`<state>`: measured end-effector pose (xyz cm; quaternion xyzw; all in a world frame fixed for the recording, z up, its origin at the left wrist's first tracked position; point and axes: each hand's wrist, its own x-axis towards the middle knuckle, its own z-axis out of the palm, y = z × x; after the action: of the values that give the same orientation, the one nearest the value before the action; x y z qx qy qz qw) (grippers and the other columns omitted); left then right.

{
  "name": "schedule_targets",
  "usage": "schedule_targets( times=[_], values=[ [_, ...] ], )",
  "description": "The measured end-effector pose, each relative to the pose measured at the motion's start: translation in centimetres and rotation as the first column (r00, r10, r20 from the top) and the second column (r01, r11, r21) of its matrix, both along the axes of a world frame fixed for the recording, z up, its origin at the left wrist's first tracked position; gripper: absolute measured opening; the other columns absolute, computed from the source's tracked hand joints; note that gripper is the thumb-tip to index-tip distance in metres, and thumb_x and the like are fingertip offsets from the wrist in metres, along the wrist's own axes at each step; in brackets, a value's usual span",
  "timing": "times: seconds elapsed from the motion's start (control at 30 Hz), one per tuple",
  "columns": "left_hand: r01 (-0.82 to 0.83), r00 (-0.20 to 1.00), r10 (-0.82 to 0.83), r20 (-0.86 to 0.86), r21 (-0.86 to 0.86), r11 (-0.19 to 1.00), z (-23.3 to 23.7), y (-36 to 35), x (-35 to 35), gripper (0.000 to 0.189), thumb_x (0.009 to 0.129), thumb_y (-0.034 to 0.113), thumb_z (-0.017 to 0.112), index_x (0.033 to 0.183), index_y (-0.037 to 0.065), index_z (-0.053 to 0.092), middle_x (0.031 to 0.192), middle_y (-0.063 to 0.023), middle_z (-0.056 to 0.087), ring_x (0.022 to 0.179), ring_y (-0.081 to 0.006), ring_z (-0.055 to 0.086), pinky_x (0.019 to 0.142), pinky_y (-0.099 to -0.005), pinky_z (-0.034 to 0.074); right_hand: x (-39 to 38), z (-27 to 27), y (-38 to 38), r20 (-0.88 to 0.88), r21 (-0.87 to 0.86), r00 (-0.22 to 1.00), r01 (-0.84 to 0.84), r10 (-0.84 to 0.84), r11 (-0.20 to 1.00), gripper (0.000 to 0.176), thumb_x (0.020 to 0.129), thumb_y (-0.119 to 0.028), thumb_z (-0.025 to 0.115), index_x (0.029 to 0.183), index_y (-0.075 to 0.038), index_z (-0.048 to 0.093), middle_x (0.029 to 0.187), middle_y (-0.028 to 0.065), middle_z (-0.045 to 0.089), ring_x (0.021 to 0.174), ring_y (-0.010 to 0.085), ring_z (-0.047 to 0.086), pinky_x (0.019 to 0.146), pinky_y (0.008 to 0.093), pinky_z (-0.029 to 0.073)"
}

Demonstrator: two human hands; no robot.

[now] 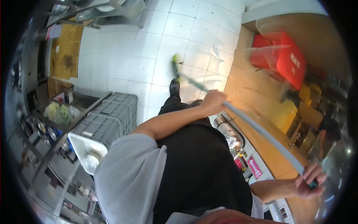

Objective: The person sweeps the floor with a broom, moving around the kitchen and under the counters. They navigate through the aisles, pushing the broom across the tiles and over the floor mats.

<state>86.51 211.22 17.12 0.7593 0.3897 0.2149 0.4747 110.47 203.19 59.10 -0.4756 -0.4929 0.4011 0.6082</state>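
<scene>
A broom slants across the view, its long grey handle (261, 132) running from the lower right to a small, motion-blurred green and yellow head (175, 66) at the floor. My left hand (215, 102) is wrapped round the handle's lower part, in front of my body. Out at the right, my right hand (311, 181) grips the handle's top end, where a dark green tip shows below the fingers. The broom head is just ahead of my black shoe (174, 87) on the white tiles.
Grey plastic crates (112, 115) and a white tub (89, 153) stand at my left. A metal shelf (112, 15) is ahead. On the right are a brown wall panel (246, 97), a red box (279, 56) and a fire extinguisher (225, 128). White tiled floor (149, 48) stretches ahead.
</scene>
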Motion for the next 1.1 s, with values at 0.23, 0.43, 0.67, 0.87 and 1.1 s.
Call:
schedule_targets(
  times=[0.23, 0.43, 0.67, 0.87, 1.1],
  values=[
    [-0.457, 0.747, 0.296, -0.596, -0.136, 0.879, -10.9, -9.7, -14.7, 0.035, 0.095, 0.035, 0.069, 0.078, 0.005, 0.070, 0.089, -0.0200, 0.066, 0.090, -0.0409, 0.067, 0.078, -0.0549, 0.052, -6.3, -18.9, 9.1, -0.160, -0.247, 0.881, -0.473, 0.445, 0.846, 0.049, 0.107, -0.037, 0.058, 0.076, 0.000, 0.064, 0.078, 0.0154, 0.066, 0.067, 0.0288, 0.064, 0.059, 0.0474, 0.053],
    [-0.604, 0.742, 0.546, -0.390, -0.036, 0.796, -17.4, -3.8, -7.1, 0.029, 0.095, 0.031, 0.069, 0.086, 0.004, 0.067, 0.094, -0.0197, 0.065, 0.099, -0.0416, 0.064, 0.084, -0.0544, 0.051, -8.3, -16.2, 12.6, 0.023, -0.101, 0.812, -0.579, 0.583, 0.809, 0.046, 0.100, -0.032, 0.062, 0.070, 0.002, 0.064, 0.064, 0.0142, 0.064, 0.072, 0.0377, 0.071, 0.063, 0.0438, 0.057],
    [-0.661, 0.747, 0.654, -0.117, -0.024, 0.750, -8.5, 11.8, 6.3, 0.034, 0.095, 0.034, 0.071, 0.081, 0.004, 0.065, 0.094, -0.0188, 0.067, 0.102, -0.0395, 0.063, 0.088, -0.0493, 0.051, 1.6, -8.8, 13.3, 0.330, 0.057, 0.739, -0.637, 0.588, 0.769, 0.053, 0.101, -0.052, 0.061, 0.077, -0.005, 0.068, 0.063, 0.0054, 0.057, 0.063, 0.0295, 0.066, 0.055, 0.0351, 0.055],
    [-0.570, 0.819, 0.573, 0.031, 0.149, 0.808, -1.6, 6.8, 6.5, 0.038, 0.091, 0.035, 0.077, 0.074, 0.003, 0.065, 0.084, -0.0186, 0.065, 0.090, -0.0388, 0.063, 0.083, -0.0506, 0.049, 9.2, -3.4, 14.2, 0.141, 0.168, 0.739, -0.674, 0.659, 0.720, 0.056, 0.104, -0.059, 0.054, 0.090, -0.009, 0.073, 0.065, 0.0017, 0.059, 0.061, 0.0192, 0.060, 0.053, 0.0303, 0.053],
    [-0.802, 0.439, 0.628, -0.643, 0.034, 0.596, -9.2, -9.2, -5.2, 0.042, 0.091, 0.037, 0.076, 0.072, 0.001, 0.068, 0.092, -0.0237, 0.068, 0.092, -0.0424, 0.068, 0.082, -0.0515, 0.055, 0.7, -20.5, 17.7, -0.365, -0.092, 0.562, -0.815, 0.742, 0.572, 0.034, 0.109, -0.019, 0.052, 0.088, 0.004, 0.067, 0.084, 0.0149, 0.069, 0.088, 0.0291, 0.069, 0.072, 0.0412, 0.056]
  ],
)
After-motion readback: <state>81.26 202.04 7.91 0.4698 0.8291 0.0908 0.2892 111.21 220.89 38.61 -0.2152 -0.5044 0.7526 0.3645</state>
